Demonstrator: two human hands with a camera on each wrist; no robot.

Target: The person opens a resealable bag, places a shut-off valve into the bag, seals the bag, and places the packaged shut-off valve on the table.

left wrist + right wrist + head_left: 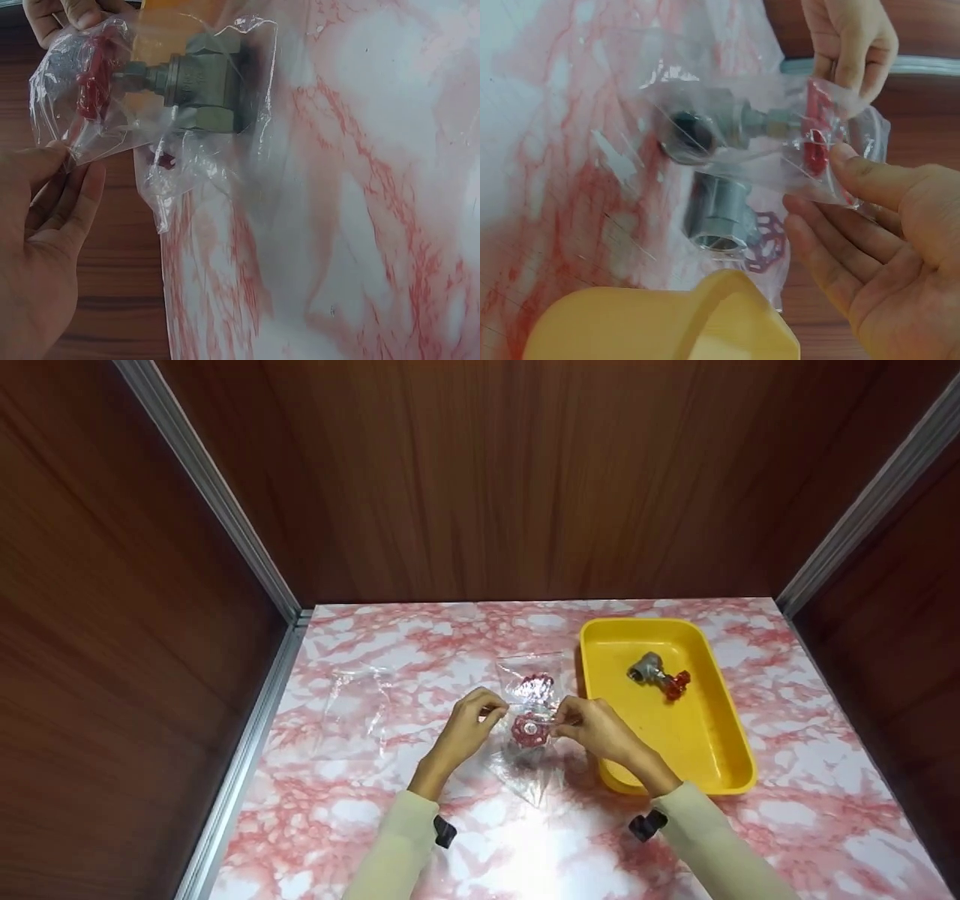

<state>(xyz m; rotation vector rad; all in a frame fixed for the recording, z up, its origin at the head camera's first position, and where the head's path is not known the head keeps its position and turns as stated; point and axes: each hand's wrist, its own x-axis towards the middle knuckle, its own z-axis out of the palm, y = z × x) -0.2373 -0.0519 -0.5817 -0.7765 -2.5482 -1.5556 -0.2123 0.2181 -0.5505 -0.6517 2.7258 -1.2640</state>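
Observation:
A gate valve with a red handwheel [529, 730] and grey metal body [206, 82] stands inside a clear plastic bag [780, 169]. My left hand [469, 725] pinches the left edge of this bag near its top, beside the handwheel. On the other side, my right hand [596, 727] pinches the right edge between thumb and fingers. Just beyond it, a second bagged valve lies on the table, its grey body [721, 210] and dark red handwheel [537, 685] showing through the plastic.
To the right sits a yellow tray [731, 750] holding an unbagged valve [660, 676] with a red handwheel. A flat clear bag [355, 712] lies on the left of the marbled table [450, 637]. Brown wooden panels [480, 480] enclose the back and sides.

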